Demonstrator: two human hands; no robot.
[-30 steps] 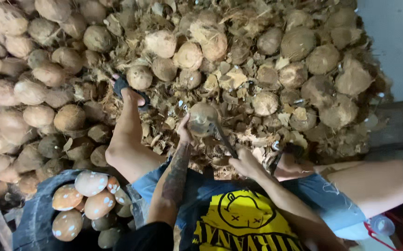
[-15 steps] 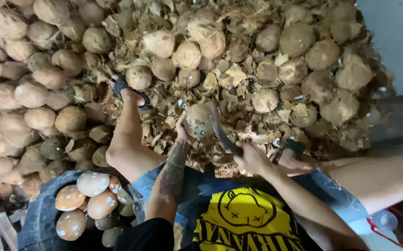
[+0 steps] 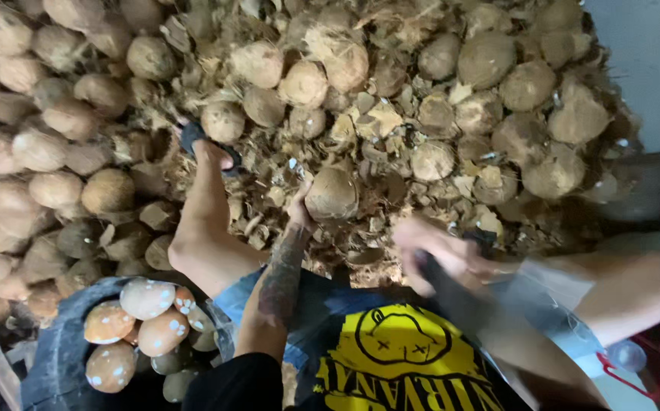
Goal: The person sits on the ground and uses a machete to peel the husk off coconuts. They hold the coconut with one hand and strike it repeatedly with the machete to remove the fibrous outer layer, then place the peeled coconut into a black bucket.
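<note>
My left hand (image 3: 300,210) grips a brown, round coconut (image 3: 332,194) from its left side and holds it over the husk litter between my knees. The forearm behind it is tattooed. My right hand (image 3: 438,253) is blurred by motion, to the right of the coconut and nearer to me. It is closed on the handle of a dark blade (image 3: 455,298), which shows only as a smeared streak running down toward my lap. Blade and coconut are apart.
A big heap of brown coconuts (image 3: 56,114) and husk scraps (image 3: 375,122) fills the ground ahead. A dark tub (image 3: 52,354) at lower left holds several peeled, pale coconuts (image 3: 147,298). My sandalled left foot (image 3: 209,152) rests on the heap; my right leg (image 3: 634,283) stretches right.
My right hand has pulled the blade back from the coconut, down and toward me, and is now motion-blurred. My left hand has kept the coconut in nearly the same place.
</note>
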